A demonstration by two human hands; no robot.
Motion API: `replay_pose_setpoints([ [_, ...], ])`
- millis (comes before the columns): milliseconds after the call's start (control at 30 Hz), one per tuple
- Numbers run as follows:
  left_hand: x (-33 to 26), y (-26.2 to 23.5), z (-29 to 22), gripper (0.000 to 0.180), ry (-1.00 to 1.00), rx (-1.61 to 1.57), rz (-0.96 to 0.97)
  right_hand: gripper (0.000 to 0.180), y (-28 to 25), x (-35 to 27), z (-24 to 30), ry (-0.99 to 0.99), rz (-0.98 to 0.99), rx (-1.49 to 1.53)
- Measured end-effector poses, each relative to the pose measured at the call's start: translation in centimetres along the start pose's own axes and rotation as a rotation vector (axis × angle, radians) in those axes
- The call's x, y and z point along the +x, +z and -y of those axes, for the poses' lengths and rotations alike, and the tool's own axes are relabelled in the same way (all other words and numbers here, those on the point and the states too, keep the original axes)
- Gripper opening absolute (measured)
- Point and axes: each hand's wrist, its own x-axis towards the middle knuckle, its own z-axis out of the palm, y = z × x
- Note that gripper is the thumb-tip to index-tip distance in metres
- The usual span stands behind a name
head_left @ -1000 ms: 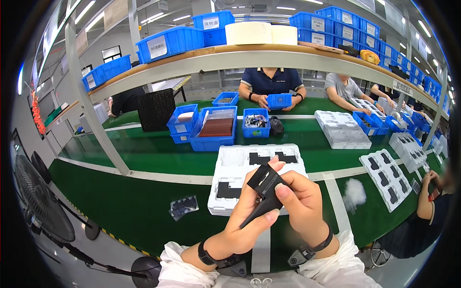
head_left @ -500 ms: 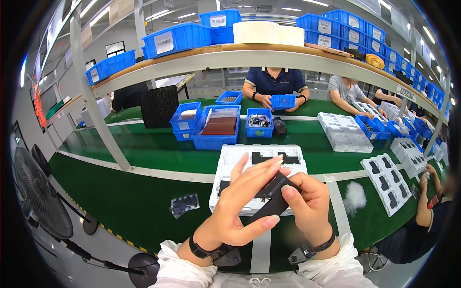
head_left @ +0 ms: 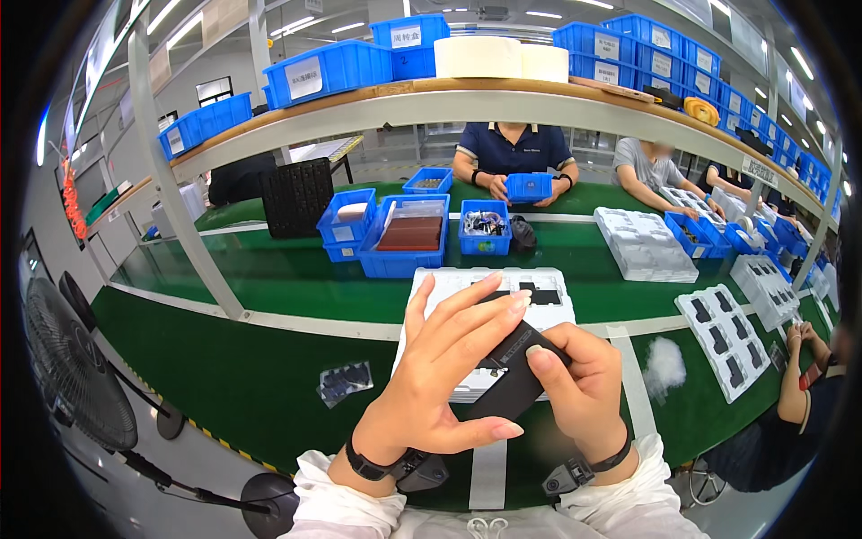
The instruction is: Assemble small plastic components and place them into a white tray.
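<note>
Between thumb and bent fingers, my right hand (head_left: 588,382) grips a flat black part (head_left: 510,388) with faint print near its upper end. The part is tilted, and its exact kind cannot be made out. My left hand (head_left: 431,373) is open across its left side, fingers stretched out and thumb pointing right. Its fingertips reach the part's upper end; whether they touch it is unclear. Beneath both hands lies a stack of white moulded trays (head_left: 558,314), with similar black pieces (head_left: 541,293) in the top one. My hands hide much of that tray.
A clear bag with dark pieces (head_left: 345,383) lies left, white fluff (head_left: 664,366) right. Another white tray (head_left: 724,341) holds black pieces. Blue bins (head_left: 404,262) stand beyond, under a shelf (head_left: 467,106). A person (head_left: 512,153) opposite holds a blue bin; a fan (head_left: 76,359) stands left.
My left hand's fingers have spread wider and its palm has shifted left, away from the black part. My right hand keeps its grip, with the part slightly lower and further right.
</note>
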Motion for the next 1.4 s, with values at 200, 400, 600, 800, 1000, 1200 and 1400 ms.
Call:
replay_pose_setpoints([
  [200,0.4,0.1,-1.3,0.085,-0.013,0.449,0.025,0.014,0.3,0.0,0.1,-0.021,-0.070,-0.068],
  [400,0.3,0.1,-1.5,0.081,0.018,0.032,-0.124,0.014,0.5,-0.3,0.3,0.072,-0.069,0.126],
  [600,-0.8,1.8,2.3,0.061,0.050,-0.812,-0.194,0.029,1.0,0.2,-0.9,0.672,0.468,1.223],
  [800,-0.8,1.4,2.6,0.045,0.077,-0.922,-0.231,0.032,2.8,-0.8,-1.8,0.767,0.624,1.517],
  [1000,-0.9,-0.6,1.2,0.028,-0.067,-0.417,-0.419,0.043,0.7,0.8,-1.9,0.241,0.118,0.435],
  [1200,-0.7,-1.7,-0.3,0.026,-0.157,-0.181,-0.346,0.010,0.5,-0.1,-0.6,0.005,-0.044,0.070],
  [1400,-0.4,-1.2,0.8,0.034,-0.224,-0.643,-0.233,0.010,0.6,0.2,-0.9,0.026,-0.047,0.093],
])
